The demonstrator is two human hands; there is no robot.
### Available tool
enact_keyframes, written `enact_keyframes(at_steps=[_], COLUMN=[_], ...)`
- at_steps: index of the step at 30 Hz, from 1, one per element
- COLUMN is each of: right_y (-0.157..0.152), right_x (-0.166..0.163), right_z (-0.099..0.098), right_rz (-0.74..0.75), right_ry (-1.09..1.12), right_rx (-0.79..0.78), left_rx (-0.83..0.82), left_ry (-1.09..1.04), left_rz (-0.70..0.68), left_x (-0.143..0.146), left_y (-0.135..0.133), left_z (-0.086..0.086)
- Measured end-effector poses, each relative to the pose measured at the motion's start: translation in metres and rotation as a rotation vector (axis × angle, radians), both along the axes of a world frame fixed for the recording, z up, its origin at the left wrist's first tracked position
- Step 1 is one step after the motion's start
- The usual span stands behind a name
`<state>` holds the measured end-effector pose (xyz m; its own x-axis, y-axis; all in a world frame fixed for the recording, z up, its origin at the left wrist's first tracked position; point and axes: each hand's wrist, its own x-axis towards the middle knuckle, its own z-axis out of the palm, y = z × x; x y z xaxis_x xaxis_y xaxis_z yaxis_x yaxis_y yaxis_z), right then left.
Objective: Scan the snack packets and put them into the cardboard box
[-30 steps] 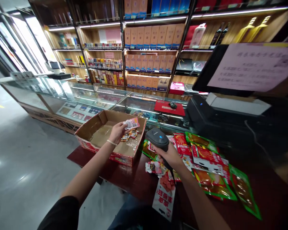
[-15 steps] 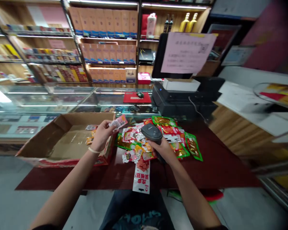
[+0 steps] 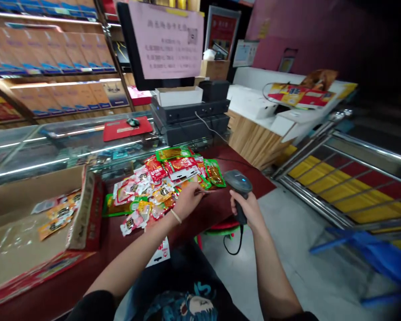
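Observation:
My right hand [image 3: 250, 208] grips a dark handheld barcode scanner [image 3: 238, 182] by its handle, with a small blue light on its top and a cord hanging below. Just left of it, my left hand [image 3: 188, 200] pinches a small snack packet [image 3: 206, 191], seen nearly edge-on. The packet is close to the scanner's head but apart from it. Behind and left of my left hand lies a heap of snack packets [image 3: 162, 194] in red, green, orange and white wrappers. A white packet [image 3: 160, 252] hangs over the table's front edge, partly behind my left arm.
An open cardboard box [image 3: 92, 209] stands on the left, with several small packets [image 3: 60, 214] inside. Behind the dark red table [image 3: 217, 211] are a glass counter [image 3: 63, 147], a monitor with a pink sheet [image 3: 167, 42] and a black cash drawer [image 3: 194, 127]. Metal railings [image 3: 347, 178] stand at right.
The view has turned right. My left hand has carried its packet from beside the box, across the heap, to near the scanner. My right hand has moved the scanner right, off the heap.

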<state>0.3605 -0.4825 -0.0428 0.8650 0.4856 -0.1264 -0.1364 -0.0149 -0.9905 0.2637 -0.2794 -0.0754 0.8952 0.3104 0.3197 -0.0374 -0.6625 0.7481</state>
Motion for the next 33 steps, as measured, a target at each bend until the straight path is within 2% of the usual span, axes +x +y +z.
enact_keyframes(at_steps=[4,8,11,14,18,23,29,33], right_y=[-0.023,-0.032,-0.031,-0.027,-0.016,0.015,0.091,0.153], right_x=[0.005,0.006,0.005,0.003,0.001,-0.004,-0.030,-0.058], right_z=[-0.002,-0.003,-0.002,0.001,0.005,0.016,0.046,0.060], right_rz=[-0.060,-0.091,-0.098,-0.090,-0.039,0.077,0.316,0.466], right_ry=[0.023,0.041,0.043,0.035,0.007,-0.046,-0.170,-0.188], right_rx=[0.012,0.008,0.004,0.012,-0.002,-0.049,-0.037,-0.038], left_rx=[0.271,0.526,0.545,0.467,0.327,0.239,0.246,0.258], left_ry=[0.196,0.362,0.339,0.291,0.204,-0.014,-0.121,-0.131], left_rz=[-0.075,-0.242,-0.316,-0.285,-0.179,-0.010,0.258,0.461], left_x=[0.035,0.046,0.044,0.039,0.024,-0.015,-0.093,-0.158], left_y=[-0.033,-0.051,-0.056,-0.053,-0.034,0.014,0.077,0.124], left_z=[-0.025,-0.039,-0.042,-0.034,-0.009,0.037,0.101,0.122])
